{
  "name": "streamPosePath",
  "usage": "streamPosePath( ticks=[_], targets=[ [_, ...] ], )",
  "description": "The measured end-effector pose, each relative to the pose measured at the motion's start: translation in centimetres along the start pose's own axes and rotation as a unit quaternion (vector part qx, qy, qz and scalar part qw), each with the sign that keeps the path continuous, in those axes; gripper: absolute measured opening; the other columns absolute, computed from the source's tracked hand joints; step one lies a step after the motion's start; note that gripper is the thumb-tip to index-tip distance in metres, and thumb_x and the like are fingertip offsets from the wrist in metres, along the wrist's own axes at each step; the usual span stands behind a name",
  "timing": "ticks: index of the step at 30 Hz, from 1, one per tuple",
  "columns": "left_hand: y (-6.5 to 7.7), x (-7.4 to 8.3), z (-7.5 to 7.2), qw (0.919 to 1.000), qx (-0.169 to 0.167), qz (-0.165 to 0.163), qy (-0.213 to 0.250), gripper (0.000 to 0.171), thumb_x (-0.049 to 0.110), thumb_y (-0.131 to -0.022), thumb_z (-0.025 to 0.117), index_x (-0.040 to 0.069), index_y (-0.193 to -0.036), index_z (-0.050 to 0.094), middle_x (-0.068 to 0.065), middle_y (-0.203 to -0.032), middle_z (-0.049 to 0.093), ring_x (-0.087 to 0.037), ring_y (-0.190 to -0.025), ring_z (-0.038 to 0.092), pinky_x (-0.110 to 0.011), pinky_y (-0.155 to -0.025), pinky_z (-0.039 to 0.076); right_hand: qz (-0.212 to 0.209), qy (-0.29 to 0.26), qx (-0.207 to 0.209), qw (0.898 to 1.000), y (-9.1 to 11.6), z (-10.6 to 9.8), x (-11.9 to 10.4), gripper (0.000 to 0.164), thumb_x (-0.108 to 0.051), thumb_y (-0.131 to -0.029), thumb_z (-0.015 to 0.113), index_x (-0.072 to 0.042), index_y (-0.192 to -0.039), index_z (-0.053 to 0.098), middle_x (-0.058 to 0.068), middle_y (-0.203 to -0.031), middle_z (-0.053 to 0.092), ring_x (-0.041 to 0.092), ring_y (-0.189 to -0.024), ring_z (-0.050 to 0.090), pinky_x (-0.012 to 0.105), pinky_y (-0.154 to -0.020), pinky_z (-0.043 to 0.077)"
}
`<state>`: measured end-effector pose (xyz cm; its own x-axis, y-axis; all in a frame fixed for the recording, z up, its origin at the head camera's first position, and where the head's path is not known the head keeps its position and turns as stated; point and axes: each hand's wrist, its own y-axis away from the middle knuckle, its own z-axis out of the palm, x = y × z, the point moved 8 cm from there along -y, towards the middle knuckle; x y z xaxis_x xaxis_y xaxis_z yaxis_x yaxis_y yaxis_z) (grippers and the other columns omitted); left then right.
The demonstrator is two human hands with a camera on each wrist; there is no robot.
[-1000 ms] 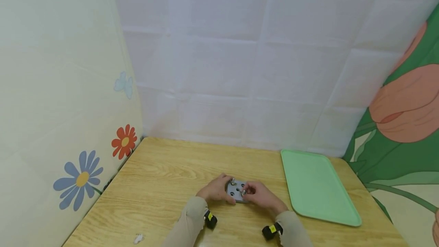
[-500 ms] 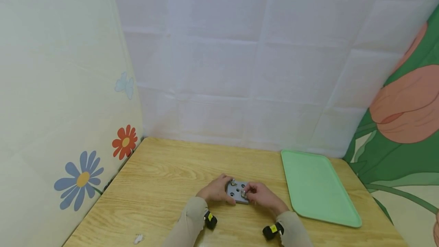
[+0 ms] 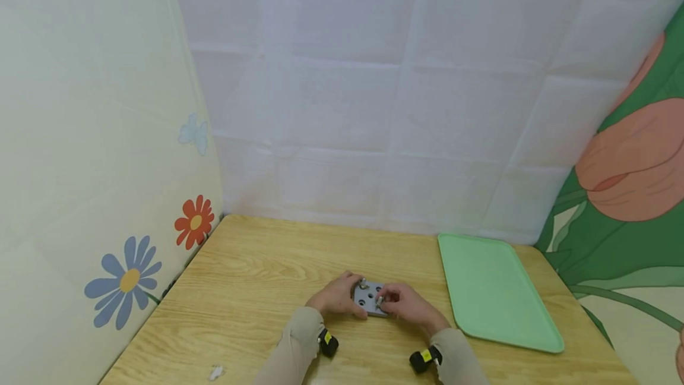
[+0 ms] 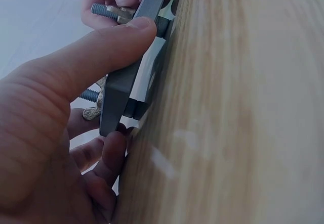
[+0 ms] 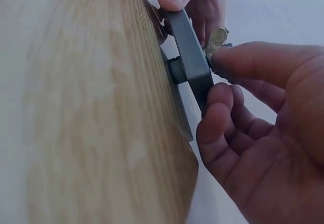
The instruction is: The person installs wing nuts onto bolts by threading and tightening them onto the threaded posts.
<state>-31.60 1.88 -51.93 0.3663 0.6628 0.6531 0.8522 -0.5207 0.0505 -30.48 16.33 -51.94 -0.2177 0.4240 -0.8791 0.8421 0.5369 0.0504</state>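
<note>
A grey metal plate [image 3: 370,303] with several holes sits just over the wooden table, propped on bolt heads [image 4: 134,108] below it. Two bolts stick up through it at opposite corners, each carrying a wing nut. My left hand [image 3: 338,297] grips the plate's left side, thumb on the near edge and fingers round the far edge. Beside that hand is the far-left wing nut [image 4: 93,113]. With thumb and fingers, my right hand [image 3: 411,305] pinches the brass-coloured wing nut [image 5: 218,37] at the near-right corner, covering part of it and its bolt.
A light green tray [image 3: 494,290] lies on the table [image 3: 267,266] to the right. Near the front left is a small whitish mark [image 3: 216,372]. A white cloth [image 3: 342,106] hangs behind the table, with flowered cloths at both sides.
My right fingers and thumb shift slightly about the wing nut. The plate and my left hand keep their place.
</note>
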Motion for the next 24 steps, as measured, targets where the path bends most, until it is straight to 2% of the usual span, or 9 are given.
streamPosePath(
  ticks=[5, 9, 13, 18, 24],
  targets=[
    [-0.04, -0.08, 0.07, 1.0000, -0.002, -0.001, 0.002, 0.085, 0.042, -0.068, 0.083, 0.012, -0.139, 0.046, 0.000, -0.123, 0.047, -0.010, -0.099, 0.048, -0.029, -0.087, 0.041, 0.000, 0.024, 0.012, 1.000, -0.01, -0.03, -0.24, 0.011, -0.016, -0.087, 0.068, -0.009, -0.093, 0.064, 0.002, -0.078, 0.055, 0.014, -0.066, 0.050, 0.025, -0.055, 0.043],
    [-0.11, -0.12, 0.10, 1.0000, -0.001, 0.002, 0.001, 0.086, 0.042, -0.068, 0.083, 0.011, -0.139, 0.046, 0.000, -0.123, 0.047, -0.010, -0.100, 0.048, -0.029, -0.087, 0.040, 0.003, 0.023, 0.017, 1.000, 0.13, -0.01, -0.56, 0.014, -0.016, -0.085, 0.070, -0.007, -0.091, 0.061, 0.002, -0.078, 0.055, 0.014, -0.066, 0.050, 0.025, -0.054, 0.042],
    [-0.16, -0.16, 0.14, 1.0000, -0.002, 0.003, -0.001, 0.086, 0.042, -0.068, 0.083, 0.011, -0.139, 0.045, -0.001, -0.122, 0.046, -0.010, -0.098, 0.048, -0.028, -0.086, 0.040, 0.017, 0.006, 0.019, 1.000, 0.19, -0.05, -0.36, 0.008, -0.008, -0.086, 0.060, -0.004, -0.092, 0.061, 0.003, -0.081, 0.056, 0.015, -0.069, 0.051, 0.026, -0.057, 0.043],
    [-0.31, -0.25, 0.15, 1.0000, -0.003, -0.002, -0.004, 0.087, 0.044, -0.068, 0.082, 0.011, -0.139, 0.045, -0.001, -0.123, 0.046, -0.011, -0.099, 0.048, -0.029, -0.087, 0.041, 0.012, -0.005, 0.027, 1.000, 0.12, -0.22, -0.30, 0.014, -0.003, -0.093, 0.047, -0.001, -0.092, 0.061, 0.003, -0.079, 0.055, 0.016, -0.069, 0.050, 0.025, -0.058, 0.042],
    [-0.37, -0.26, 0.15, 1.0000, -0.004, -0.005, -0.005, 0.087, 0.044, -0.067, 0.083, 0.012, -0.139, 0.046, -0.001, -0.124, 0.046, -0.011, -0.100, 0.048, -0.030, -0.088, 0.041, 0.006, 0.001, 0.016, 1.000, -0.08, -0.19, -0.04, 0.007, -0.001, -0.088, 0.055, -0.002, -0.092, 0.060, 0.002, -0.075, 0.055, 0.014, -0.063, 0.050, 0.025, -0.053, 0.042]
  ],
)
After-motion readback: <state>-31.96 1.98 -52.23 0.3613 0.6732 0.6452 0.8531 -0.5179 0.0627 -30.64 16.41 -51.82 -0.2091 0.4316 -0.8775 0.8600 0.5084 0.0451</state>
